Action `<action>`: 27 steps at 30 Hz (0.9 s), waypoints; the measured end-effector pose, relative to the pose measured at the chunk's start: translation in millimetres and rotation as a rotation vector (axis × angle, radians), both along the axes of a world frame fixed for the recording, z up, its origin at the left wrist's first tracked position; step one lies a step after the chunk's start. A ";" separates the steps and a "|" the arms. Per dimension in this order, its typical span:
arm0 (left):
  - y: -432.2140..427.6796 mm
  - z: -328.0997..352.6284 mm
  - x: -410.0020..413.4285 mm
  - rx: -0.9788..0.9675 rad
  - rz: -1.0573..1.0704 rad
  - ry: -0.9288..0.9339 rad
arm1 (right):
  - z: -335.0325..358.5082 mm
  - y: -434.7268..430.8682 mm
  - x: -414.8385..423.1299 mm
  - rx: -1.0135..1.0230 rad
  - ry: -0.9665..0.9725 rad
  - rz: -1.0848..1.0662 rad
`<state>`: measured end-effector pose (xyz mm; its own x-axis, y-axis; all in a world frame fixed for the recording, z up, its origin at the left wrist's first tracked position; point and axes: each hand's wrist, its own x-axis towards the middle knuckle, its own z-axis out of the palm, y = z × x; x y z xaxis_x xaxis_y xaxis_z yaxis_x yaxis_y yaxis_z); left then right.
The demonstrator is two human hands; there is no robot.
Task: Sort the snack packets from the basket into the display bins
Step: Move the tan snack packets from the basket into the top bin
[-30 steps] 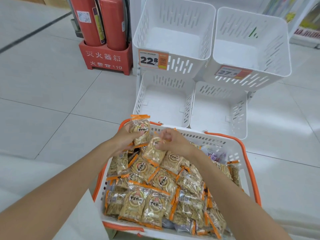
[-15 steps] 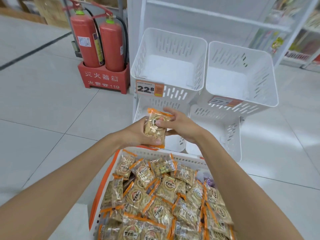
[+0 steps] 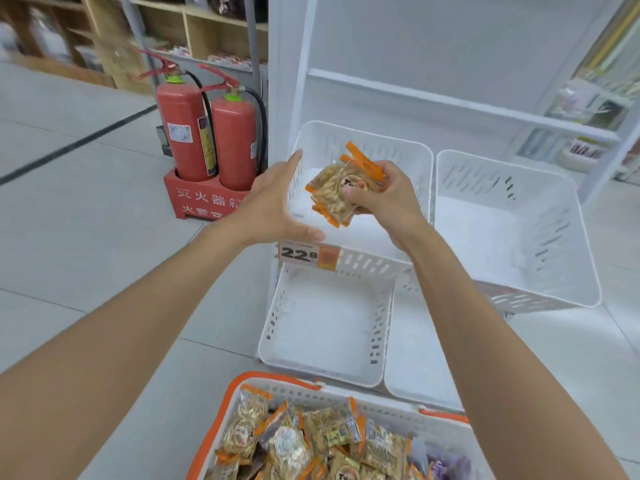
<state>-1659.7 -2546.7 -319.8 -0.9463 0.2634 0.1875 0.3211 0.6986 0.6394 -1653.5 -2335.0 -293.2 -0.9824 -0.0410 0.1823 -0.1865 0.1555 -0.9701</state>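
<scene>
My right hand (image 3: 382,199) grips a small stack of orange-edged snack packets (image 3: 337,192) above the upper left display bin (image 3: 420,157). My left hand (image 3: 273,206) is beside the packets with straight fingers, just left of that bin, holding nothing. The white basket with orange rim (image 3: 242,382) sits at the bottom, filled with several more snack packets (image 3: 311,441) of the same kind. All the white bins look bare inside.
An upper right bin (image 3: 571,237) and two lower bins (image 3: 270,327) stand on the white rack. A price tag reading 22.8 (image 3: 308,254) hangs on the upper left bin. Two red fire extinguishers (image 3: 207,133) in a red box stand to the left on the tiled floor.
Both hands rose from the basket to the upper left bin. The left hand let go of the packets; the right hand now holds them alone. The view tilted upward.
</scene>
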 end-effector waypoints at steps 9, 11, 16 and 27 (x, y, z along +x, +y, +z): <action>-9.9 -59.0 -22.8 0.206 -0.042 -0.189 | -70.7 -28.7 -71.6 0.337 -0.221 0.278; -11.2 -63.1 -24.7 0.252 -0.058 -0.178 | -67.7 -23.4 -74.8 0.205 -0.398 0.415; -11.3 -67.2 -26.9 0.285 -0.077 -0.172 | -69.4 -29.4 -75.6 0.360 -0.264 0.320; -11.3 -73.1 -30.4 0.336 -0.073 -0.139 | -79.2 -32.3 -81.6 0.530 -0.162 0.177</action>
<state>-1690.1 -2558.0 -392.9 -0.9497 0.2767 0.1464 0.2566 0.4203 0.8703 -1735.1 -2367.3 -372.4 -0.9659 -0.2518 -0.0599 -0.1097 0.6080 -0.7863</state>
